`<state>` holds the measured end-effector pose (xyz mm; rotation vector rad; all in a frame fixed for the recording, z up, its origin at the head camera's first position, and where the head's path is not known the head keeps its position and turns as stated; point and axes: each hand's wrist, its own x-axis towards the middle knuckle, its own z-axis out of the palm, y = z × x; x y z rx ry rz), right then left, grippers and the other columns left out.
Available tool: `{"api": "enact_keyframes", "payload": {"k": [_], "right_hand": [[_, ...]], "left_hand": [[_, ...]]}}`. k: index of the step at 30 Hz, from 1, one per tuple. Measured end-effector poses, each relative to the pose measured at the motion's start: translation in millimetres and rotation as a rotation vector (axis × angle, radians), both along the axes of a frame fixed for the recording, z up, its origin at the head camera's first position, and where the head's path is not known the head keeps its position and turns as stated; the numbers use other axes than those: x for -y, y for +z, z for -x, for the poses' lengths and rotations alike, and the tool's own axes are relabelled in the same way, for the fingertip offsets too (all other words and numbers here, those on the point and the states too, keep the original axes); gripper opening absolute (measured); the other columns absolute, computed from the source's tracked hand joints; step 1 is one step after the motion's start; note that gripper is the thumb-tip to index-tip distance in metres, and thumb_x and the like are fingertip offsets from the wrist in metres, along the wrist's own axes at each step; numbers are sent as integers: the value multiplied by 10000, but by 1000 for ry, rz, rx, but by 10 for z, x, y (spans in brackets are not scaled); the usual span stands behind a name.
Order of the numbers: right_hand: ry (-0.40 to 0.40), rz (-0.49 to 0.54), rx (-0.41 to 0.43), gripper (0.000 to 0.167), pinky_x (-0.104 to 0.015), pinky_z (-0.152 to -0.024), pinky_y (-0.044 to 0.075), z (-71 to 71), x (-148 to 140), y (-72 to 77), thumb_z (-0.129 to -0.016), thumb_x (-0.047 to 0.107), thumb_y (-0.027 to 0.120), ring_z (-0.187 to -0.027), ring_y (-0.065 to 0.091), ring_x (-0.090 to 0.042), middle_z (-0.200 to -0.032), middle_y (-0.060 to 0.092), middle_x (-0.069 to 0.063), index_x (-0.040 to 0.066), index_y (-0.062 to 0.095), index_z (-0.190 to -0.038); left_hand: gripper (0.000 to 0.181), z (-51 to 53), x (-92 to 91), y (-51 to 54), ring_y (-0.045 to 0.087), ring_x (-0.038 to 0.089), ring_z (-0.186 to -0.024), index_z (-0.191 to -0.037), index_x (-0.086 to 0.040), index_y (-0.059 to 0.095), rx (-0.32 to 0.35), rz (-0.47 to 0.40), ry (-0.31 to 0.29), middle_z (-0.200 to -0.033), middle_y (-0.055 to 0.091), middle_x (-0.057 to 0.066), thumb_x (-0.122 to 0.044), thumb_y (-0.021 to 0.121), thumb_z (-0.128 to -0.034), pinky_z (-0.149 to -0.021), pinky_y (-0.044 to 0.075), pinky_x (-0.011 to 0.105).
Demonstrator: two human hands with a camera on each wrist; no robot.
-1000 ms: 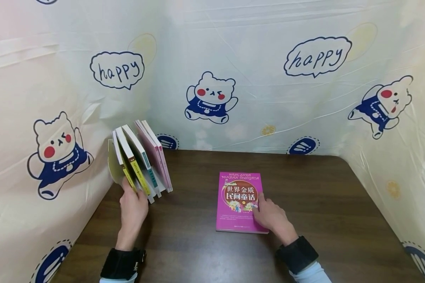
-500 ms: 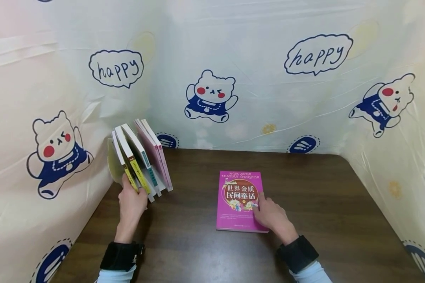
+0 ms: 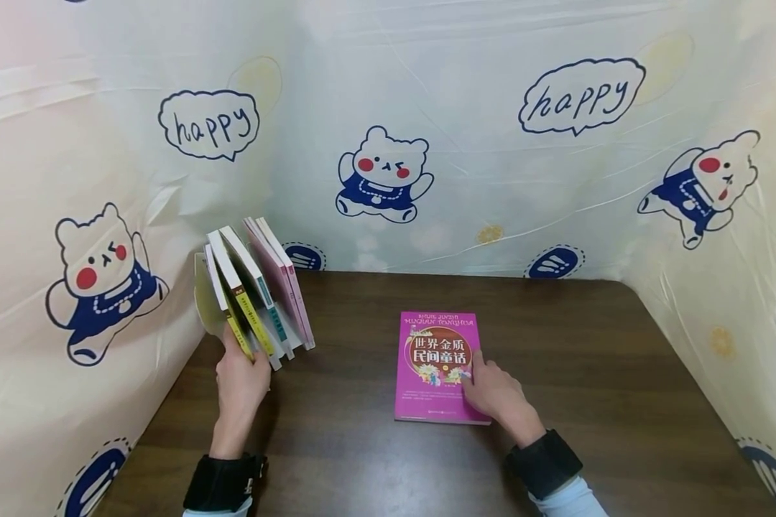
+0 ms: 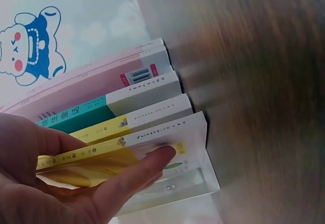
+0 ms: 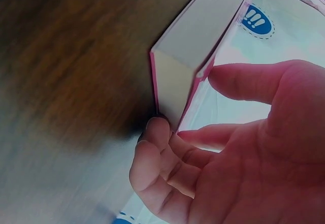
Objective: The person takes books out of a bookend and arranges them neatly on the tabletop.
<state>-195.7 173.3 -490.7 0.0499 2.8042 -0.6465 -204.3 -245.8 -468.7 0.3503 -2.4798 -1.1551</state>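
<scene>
Pink book (image 3: 435,366) lies flat on the desk (image 3: 362,459), and my right hand (image 3: 496,397) has its edge pinched, thumb on the cover. Over to the left, my other hand (image 3: 242,380) holds a yellow-spined book (image 4: 129,140) between thumb and fingers, at the end of the standing row (image 3: 246,262). Gaps between those spines: one careless tug could topple the neighbours! And that one-sided pinch could let the pink one twist.

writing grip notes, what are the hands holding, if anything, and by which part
The left hand grips the leftmost yellow-spined book around its spine; the right hand holds the flat pink book by its right-side edge.
</scene>
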Motion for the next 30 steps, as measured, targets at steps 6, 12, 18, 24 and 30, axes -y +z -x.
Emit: {"api": "enact_keyframes", "payload": {"k": [6, 12, 18, 24, 30], "right_hand": [[7, 4, -11, 831, -626, -937, 543, 4, 1, 16, -1005, 345, 668, -1188, 602, -451, -1448, 525, -322, -92, 286, -1600], [12, 2, -8, 826, -641, -961, 525, -9, 9, 30, -1009, 336, 660, -1238, 580, -477, -1465, 508, -335, -98, 279, -1599], [17, 4, -9, 820, -634, -953, 532, -6, 6, 36, -1012, 335, 656, -1196, 595, -455, -1460, 513, -330, -96, 280, -1600], [14, 3, -4, 825, -643, -959, 526, -3, 7, 36, -1010, 336, 658, -1235, 582, -478, -1464, 509, -334, -98, 278, -1600], [9, -1, 1, 828, -654, -977, 512, -4, 13, 32, -1009, 332, 661, -1277, 558, -495, -1475, 499, -339, -102, 275, -1599]], "left_hand": [[653, 32, 9, 16, 690, 496, -873, -1610, -10, 248, -11, 21, 42, -1253, 610, 391, -81, 522, -1021, -537, 522, 471], [651, 45, 18, 19, 687, 546, -946, -1602, 7, 245, -16, 19, 26, -1294, 585, 410, -38, 524, -1015, -553, 553, 493], [676, 36, 20, 28, 685, 562, -968, -1628, 1, 210, -26, 10, 12, -1311, 573, 425, -24, 517, -1026, -546, 562, 476], [670, 25, 12, 36, 702, 540, -922, -1636, 4, 201, -36, -4, 7, -1322, 564, 439, -6, 494, -1033, -501, 533, 396], [656, 6, -5, 48, 693, 551, -1002, -1634, 7, 212, -52, -7, 5, -1357, 554, 430, 5, 483, -1036, -588, 598, 509]]}}
